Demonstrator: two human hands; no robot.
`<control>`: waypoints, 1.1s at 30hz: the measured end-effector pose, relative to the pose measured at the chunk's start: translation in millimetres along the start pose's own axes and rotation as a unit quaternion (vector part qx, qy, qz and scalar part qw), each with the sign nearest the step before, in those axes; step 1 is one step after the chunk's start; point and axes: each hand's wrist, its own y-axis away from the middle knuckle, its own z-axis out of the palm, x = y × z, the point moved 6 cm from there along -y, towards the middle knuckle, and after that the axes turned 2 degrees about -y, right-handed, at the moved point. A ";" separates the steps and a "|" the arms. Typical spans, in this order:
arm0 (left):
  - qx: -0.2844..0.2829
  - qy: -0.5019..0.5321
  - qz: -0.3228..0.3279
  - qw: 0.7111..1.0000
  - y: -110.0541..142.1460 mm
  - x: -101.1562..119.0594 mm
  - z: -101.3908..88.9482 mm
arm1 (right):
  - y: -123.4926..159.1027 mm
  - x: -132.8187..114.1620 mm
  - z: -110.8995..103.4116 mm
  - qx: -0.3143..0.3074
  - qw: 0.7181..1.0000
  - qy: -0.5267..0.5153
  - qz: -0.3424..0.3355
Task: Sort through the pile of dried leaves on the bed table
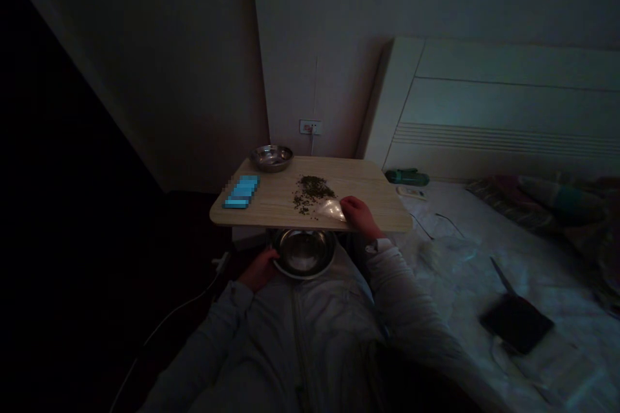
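My right hand (357,211) is closed around the edge of a clear plastic piece (332,210), thin and shiny, perhaps a small bag or sheet. It lies low over the wooden tabletop (361,174), touching the near side of a scattered heap of small dark green grains (312,188). Below the table's front edge, my left hand (261,269) grips the left rim of a metal bowl (304,255) resting at my lap. The bowl's inside is dim, so its contents cannot be made out.
A second metal bowl (272,158) stands at the table's back left corner, with a phone (241,191) in front of it. To the right, a bed (465,232) carries a green bottle (407,177), a remote (411,192) and a black flat object (517,322). A white cable (167,321) trails at left.
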 end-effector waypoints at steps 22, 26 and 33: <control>-0.016 -0.002 0.004 1.000 -1.1 -0.6 0.3 | -1.7 0.5 1.4 -0.010 0.999 0.051 0.012; -0.012 -0.004 0.003 1.000 2.3 1.5 3.5 | -1.0 -1.5 2.0 -0.016 0.998 0.055 0.013; 0.016 0.002 0.001 1.000 0.9 1.0 -0.3 | -1.4 -1.2 0.2 -0.001 0.998 0.055 0.004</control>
